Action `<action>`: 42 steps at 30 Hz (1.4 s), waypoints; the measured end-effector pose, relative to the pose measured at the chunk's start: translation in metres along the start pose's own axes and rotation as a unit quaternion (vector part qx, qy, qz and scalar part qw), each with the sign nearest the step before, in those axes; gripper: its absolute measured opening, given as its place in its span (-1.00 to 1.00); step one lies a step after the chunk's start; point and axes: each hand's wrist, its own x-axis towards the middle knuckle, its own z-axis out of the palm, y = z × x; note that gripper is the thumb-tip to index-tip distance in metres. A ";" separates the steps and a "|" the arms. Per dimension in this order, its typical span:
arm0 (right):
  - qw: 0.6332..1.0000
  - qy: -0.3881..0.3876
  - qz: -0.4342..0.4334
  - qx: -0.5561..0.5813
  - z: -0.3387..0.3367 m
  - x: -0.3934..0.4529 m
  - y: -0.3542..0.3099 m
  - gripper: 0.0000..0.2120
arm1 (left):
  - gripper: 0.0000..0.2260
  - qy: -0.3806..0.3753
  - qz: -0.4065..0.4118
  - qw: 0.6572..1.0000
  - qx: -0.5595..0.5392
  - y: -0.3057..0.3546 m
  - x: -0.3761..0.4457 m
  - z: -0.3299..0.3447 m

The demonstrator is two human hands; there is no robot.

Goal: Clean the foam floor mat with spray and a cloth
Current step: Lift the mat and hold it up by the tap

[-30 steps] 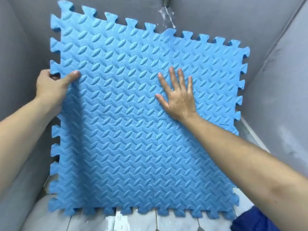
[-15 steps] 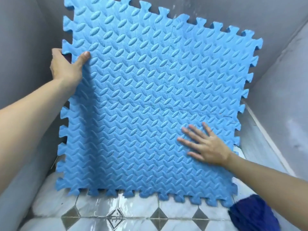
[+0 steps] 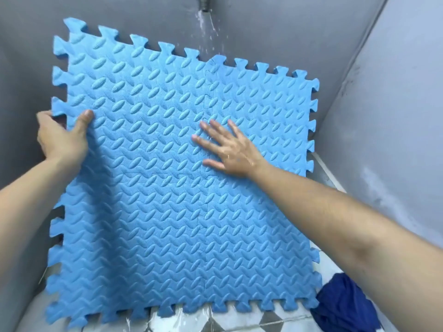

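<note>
Under the running tap (image 3: pixel 204 2), the blue foam floor mat (image 3: pixel 172 212) stands propped in the grey corner. Left hand (image 3: pixel 62 137) pinches its edge; right hand (image 3: pixel 230 149) lies flat, fingers spread, rubbing. Rinsing seems underway; next, reaching the dark blue cloth (image 3: pixel 345 305).

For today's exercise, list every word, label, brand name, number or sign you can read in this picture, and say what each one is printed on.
None: no readable text anywhere.
Blue foam mat: embossed leaf pattern only, no lettering.
Grey walls, tap, floor tiles and dark blue cloth: no print visible.
</note>
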 end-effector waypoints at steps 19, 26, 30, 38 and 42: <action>0.990 0.019 -0.123 -0.070 0.027 -0.015 -0.060 -0.46 | -0.36 -0.002 -0.039 0.999 -0.004 0.007 0.001 -0.005; 0.945 0.288 0.118 -0.103 -0.121 0.102 0.043 -0.33 | -0.40 0.008 -0.025 1.000 -0.002 0.009 0.000 -0.006; 0.943 0.224 0.200 -0.146 -0.145 0.123 0.052 -0.20 | -0.39 0.009 -0.021 1.000 0.000 0.008 0.001 -0.005; 0.955 0.108 0.250 -0.122 -0.150 0.130 0.074 0.02 | -0.40 0.001 -0.041 0.999 -0.008 0.001 0.000 -0.004; 0.963 0.096 0.253 -0.006 -0.159 0.121 0.072 -0.04 | -0.41 0.005 -0.036 0.999 0.006 -0.004 0.001 -0.003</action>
